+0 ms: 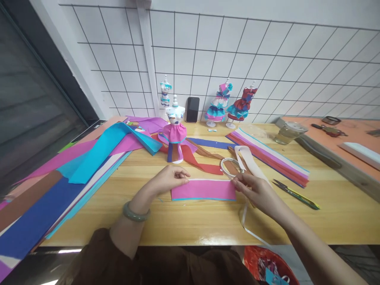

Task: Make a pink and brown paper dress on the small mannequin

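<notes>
A pink rectangular strip of paper or fabric (204,190), blue along its near edge and white along its far edge, is stretched between my two hands just over the table. My left hand (169,179), with a green bangle on the wrist, pinches its far left part. At the far right corner, my right hand (257,190) pinches it between thumb and fingers. Behind the strip stands a mini dress form (174,126) with a pink skirt. A roll of white tape or ribbon (230,168) lies beyond my right hand, and a narrow white ribbon (244,221) hangs below it.
Coloured strips (89,158) are heaped at the left, with another striped stack (270,158) at the right. Thread snips (297,194) lie right of my right hand. A phone (192,110) and dressed mini forms (218,105) stand by the tiled wall. A cup (289,132) is back right.
</notes>
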Demonstrator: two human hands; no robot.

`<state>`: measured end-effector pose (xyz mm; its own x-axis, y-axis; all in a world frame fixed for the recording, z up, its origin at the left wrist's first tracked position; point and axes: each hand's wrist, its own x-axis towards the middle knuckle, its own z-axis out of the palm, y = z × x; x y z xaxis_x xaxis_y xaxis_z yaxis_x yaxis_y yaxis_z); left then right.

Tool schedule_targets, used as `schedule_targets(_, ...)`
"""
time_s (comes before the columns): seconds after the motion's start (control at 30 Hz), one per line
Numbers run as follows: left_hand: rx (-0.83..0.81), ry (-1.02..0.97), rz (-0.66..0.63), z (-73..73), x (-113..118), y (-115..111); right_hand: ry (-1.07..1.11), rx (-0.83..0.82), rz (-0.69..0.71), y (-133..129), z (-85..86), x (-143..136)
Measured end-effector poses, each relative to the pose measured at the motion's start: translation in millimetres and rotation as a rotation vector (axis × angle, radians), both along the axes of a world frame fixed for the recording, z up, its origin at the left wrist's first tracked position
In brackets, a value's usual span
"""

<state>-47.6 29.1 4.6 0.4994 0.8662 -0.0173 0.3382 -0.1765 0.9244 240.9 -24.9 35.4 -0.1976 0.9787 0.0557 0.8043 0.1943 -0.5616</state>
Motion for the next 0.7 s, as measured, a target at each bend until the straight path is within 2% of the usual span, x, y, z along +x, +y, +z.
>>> schedule_targets(0.13, -0.026, -0.029, 0.051, 8.2, -5, 1, 0.069, 0.018, 0.000, -6, -4.7, 5)
schedule_targets(0.33, 0.015, -0.161, 0.211, 18.9, -15, 3, 0.065, 0.097, 0.043, -22, 4.8, -10)
schedule_targets(0.43, 0.024, -0.186, 0.255, 22.1, -15, 3, 0.024, 0.149, 0.066, -28, 3.9, -15)
schedule_targets(0.57, 0.026, -0.159, 0.290, 21.6, -13, 4, -0.068, 0.251, 0.029, -29, -5.7, -12)
schedule_targets(0.7, 0.018, -0.106, 0.298, 14.7, -11, 7, -0.094, 0.364, -0.017, -29, -11.8, -5)
